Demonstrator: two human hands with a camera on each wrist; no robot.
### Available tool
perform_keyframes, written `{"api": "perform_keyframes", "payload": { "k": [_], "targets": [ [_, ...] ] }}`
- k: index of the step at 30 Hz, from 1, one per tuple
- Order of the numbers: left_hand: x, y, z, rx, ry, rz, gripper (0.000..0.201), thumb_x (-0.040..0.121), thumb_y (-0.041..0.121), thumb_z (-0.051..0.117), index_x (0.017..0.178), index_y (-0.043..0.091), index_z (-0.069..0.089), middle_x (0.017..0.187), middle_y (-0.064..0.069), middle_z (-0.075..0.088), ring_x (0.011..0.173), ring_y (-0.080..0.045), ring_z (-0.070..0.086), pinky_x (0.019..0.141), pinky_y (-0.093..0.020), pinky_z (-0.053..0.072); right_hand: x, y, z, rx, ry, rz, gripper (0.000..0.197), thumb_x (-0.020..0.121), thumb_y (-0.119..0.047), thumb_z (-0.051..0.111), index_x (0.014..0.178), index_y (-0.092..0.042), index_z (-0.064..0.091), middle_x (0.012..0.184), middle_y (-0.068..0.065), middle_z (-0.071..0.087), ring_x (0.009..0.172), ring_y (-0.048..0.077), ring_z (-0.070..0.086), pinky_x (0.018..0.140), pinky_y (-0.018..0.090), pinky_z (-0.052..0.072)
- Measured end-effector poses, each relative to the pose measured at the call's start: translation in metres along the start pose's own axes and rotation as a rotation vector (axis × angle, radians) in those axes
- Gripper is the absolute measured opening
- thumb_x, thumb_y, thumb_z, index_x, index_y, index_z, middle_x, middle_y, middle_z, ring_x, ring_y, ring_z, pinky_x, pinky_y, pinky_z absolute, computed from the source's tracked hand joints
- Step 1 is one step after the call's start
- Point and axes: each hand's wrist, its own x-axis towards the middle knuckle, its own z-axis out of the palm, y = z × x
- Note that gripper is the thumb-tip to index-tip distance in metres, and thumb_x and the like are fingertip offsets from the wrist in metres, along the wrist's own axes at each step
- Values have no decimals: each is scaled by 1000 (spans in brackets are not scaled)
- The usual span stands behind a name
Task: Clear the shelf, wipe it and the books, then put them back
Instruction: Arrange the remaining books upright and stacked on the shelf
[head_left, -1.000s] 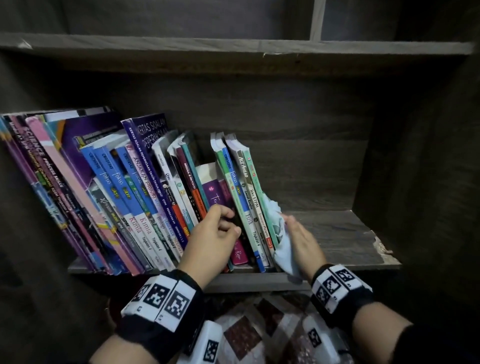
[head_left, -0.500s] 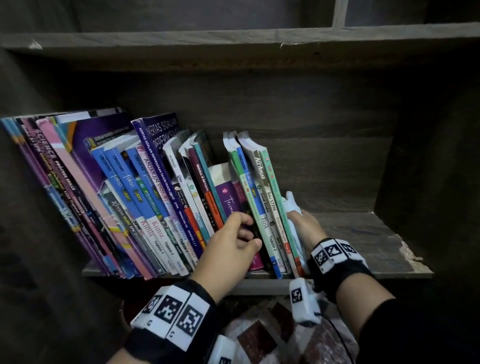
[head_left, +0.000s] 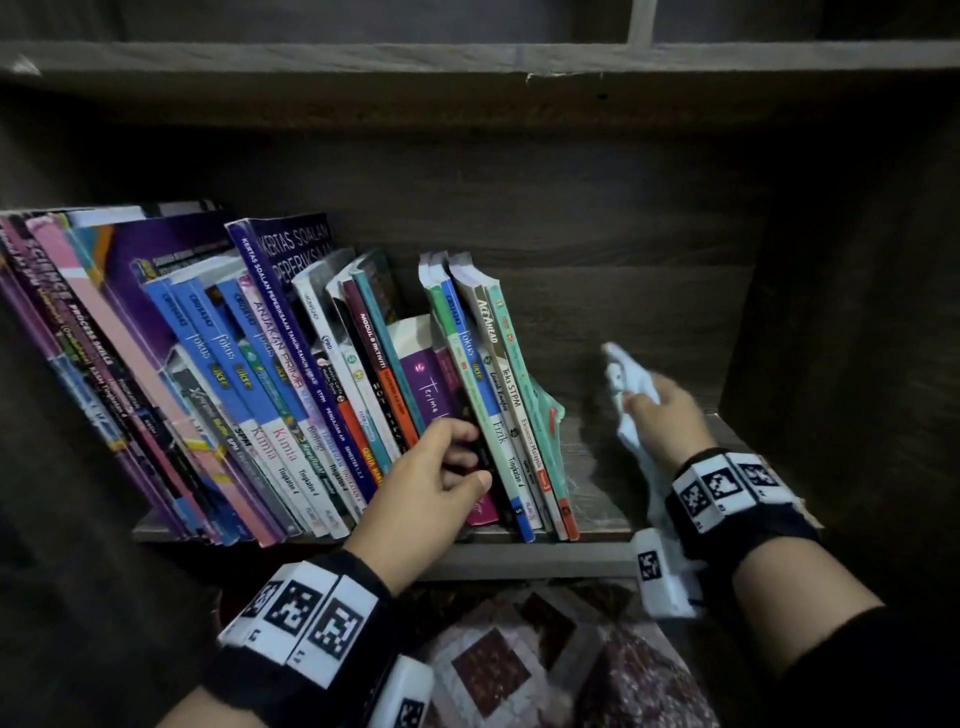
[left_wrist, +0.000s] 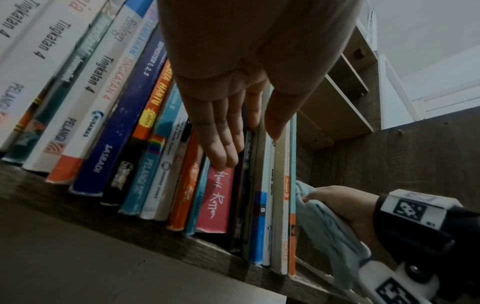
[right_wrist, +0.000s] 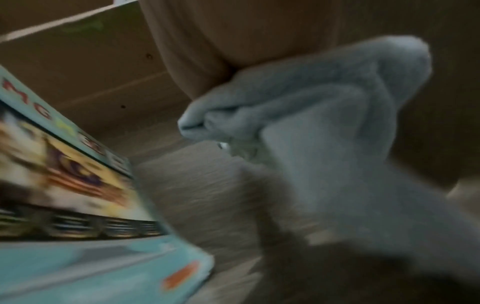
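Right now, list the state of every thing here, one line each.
books: standing on the shelf, leaning left, none removed.
shelf: bare board right of the books.
cloth: bunched in the right hand, apart from the books.
left hand: fingers straight against the spines.
right hand: gripping the cloth.

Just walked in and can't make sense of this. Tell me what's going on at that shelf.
A person is partway through cleaning a bookshelf. The left hand rests on the spines of a leaning row of schoolbooks, fingers straight, steadying them. The right hand grips a pale cloth over the bare part of the shelf, right of the books. The books are on the shelf, packed to the left.
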Motion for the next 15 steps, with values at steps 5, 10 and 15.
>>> {"api": "perform_keyframes", "payload": {
  "k": [5,10,15],
  "targets": [
    [1,1,2,18,23,6,26,93,24,60,115,32,50,106,11,59,89,-2,59,74,-20,49,8,4,-41,-427,78,-24,52,97,-26,48,147,-22,33,140,17,46,124,36,46,103,42,37],
    [3,0,5,16,39,3,24,93,23,60,113,33,50,104,11,58,87,0,57,69,-16,44,1,14,-30,-735,-130,68,57,91,-56,48,139,-24,45,145,12,44,132,35,39,108,47,31],
    [1,-2,2,12,28,2,30,93,20,59,121,32,54,107,11,61,92,-1,58,68,-12,45,-25,-5,-3,-423,-236,-87,43,96,-40,52,133,-17,55,134,5,57,120,20,53,96,27,39]
  ]
}}
